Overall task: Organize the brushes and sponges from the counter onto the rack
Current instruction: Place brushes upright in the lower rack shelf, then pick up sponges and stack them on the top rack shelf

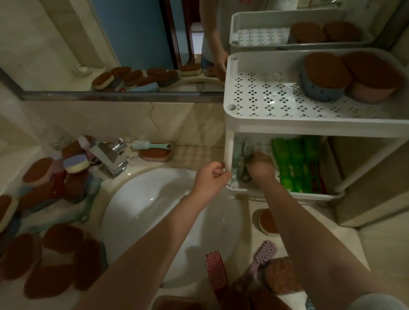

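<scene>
A white two-tier rack (248, 110) stands on the counter right of the sink. Its top shelf holds two brown-topped sponges (324, 79). The lower shelf holds green brushes (293, 165) and pale teal brushes (237, 158) at its left end. My right hand (260, 166) is inside the lower shelf, its fingers on the teal brushes. My left hand (211, 178) has curled fingers against the rack's left front post. Several brown sponges (62, 238) and a teal brush (89, 199) lie left of the sink.
A white round sink (154, 204) sits in the middle, with a chrome tap (112, 159) behind it. A teal brush on a sponge (151, 147) lies by the wall. Red and pink brushes (216, 271) lie at the near rim. A mirror (100, 42) covers the wall.
</scene>
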A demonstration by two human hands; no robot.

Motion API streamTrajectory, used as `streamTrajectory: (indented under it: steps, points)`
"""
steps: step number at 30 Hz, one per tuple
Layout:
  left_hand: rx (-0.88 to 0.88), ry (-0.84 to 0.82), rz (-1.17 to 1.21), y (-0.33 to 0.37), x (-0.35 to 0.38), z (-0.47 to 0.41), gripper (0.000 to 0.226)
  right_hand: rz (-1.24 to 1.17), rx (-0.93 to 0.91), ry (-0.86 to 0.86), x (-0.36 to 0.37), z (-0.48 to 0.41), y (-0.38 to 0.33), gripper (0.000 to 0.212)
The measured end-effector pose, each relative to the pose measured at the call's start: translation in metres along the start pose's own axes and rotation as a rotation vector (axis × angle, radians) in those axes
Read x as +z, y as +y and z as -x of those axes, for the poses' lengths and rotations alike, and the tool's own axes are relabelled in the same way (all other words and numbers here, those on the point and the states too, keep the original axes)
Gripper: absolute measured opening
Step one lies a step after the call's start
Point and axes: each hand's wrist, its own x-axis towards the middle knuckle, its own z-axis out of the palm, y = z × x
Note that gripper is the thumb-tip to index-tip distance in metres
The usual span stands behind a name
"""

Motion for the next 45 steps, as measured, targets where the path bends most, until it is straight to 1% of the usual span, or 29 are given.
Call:
streamTrajectory:
  steps: [2, 4, 6, 8, 10, 12, 15, 16, 19, 21, 23, 25, 27, 29, 32, 34, 38, 42, 45]
  points:
    - [-0.006, -0.013, -0.008, 0.001, -0.001, 0.001, 0.028, 0.004, -0.014, 0.024, -0.005, 0.004, 0.0, 0.022]
    - [-0.019, -0.018, -0.039, 0.001, 0.0, 0.002, 0.024, -0.048, -0.026, 0.069, -0.015, 0.012, 0.001, 0.025]
    - [-0.045, 0.006, -0.09, -0.003, 0.002, 0.003, 0.016, -0.2, -0.009, 0.118, -0.029, 0.025, 0.004, 0.025]
    - [-0.066, 0.021, -0.136, -0.009, 0.006, 0.007, 0.022, -0.364, 0.004, 0.171, -0.044, 0.043, 0.01, 0.032]
    - [-0.068, -0.034, -0.151, -0.014, 0.014, 0.013, 0.026, -0.402, -0.012, 0.24, -0.058, 0.063, 0.017, 0.033]
    - [-0.045, -0.122, -0.182, -0.019, 0.024, 0.02, 0.025, -0.42, -0.03, 0.302, -0.068, 0.084, 0.029, 0.027]
    - [0.004, -0.231, -0.208, -0.022, 0.043, 0.029, 0.011, -0.409, -0.043, 0.328, -0.076, 0.111, 0.056, 0.019]
    - [0.01, -0.264, -0.213, -0.022, 0.05, 0.031, 0.007, -0.391, -0.031, 0.321, -0.077, 0.118, 0.067, 0.017]
    - [0.02, -0.34, -0.308, -0.024, 0.07, 0.037, 0.03, -0.309, 0.072, 0.273, -0.077, 0.138, 0.104, 0.015]
    - [0.037, -0.383, -0.364, -0.024, 0.081, 0.04, 0.042, -0.24, 0.124, 0.199, -0.075, 0.15, 0.13, 0.019]
    - [0.054, -0.4, -0.409, -0.026, 0.091, 0.044, 0.05, -0.162, 0.154, 0.121, -0.074, 0.162, 0.151, 0.024]
    - [0.063, -0.413, -0.451, -0.03, 0.101, 0.047, 0.057, -0.086, 0.169, 0.084, -0.075, 0.173, 0.167, 0.031]
    - [0.086, -0.44, -0.519, -0.033, 0.109, 0.05, 0.063, -0.017, 0.187, 0.015, -0.076, 0.183, 0.178, 0.041]
    - [0.125, -0.451, -0.615, -0.037, 0.116, 0.049, 0.067, 0.059, 0.188, -0.11, -0.075, 0.189, 0.187, 0.057]
    - [0.178, -0.448, -0.738, -0.043, 0.126, 0.045, 0.071, 0.096, 0.175, -0.232, -0.072, 0.193, 0.194, 0.079]
    - [0.175, -0.463, -0.79, -0.046, 0.132, 0.045, 0.078, 0.089, 0.168, -0.248, -0.07, 0.194, 0.197, 0.085]
    - [0.182, -0.438, -0.909, -0.049, 0.143, 0.044, 0.089, 0.067, 0.149, -0.261, -0.07, 0.192, 0.198, 0.087]
    - [0.17, -0.391, -0.958, -0.046, 0.147, 0.044, 0.087, 0.042, 0.137, -0.255, -0.073, 0.189, 0.198, 0.087]
    - [0.152, -0.353, -0.942, -0.043, 0.145, 0.048, 0.084, 0.005, 0.138, -0.193, -0.077, 0.189, 0.197, 0.084]
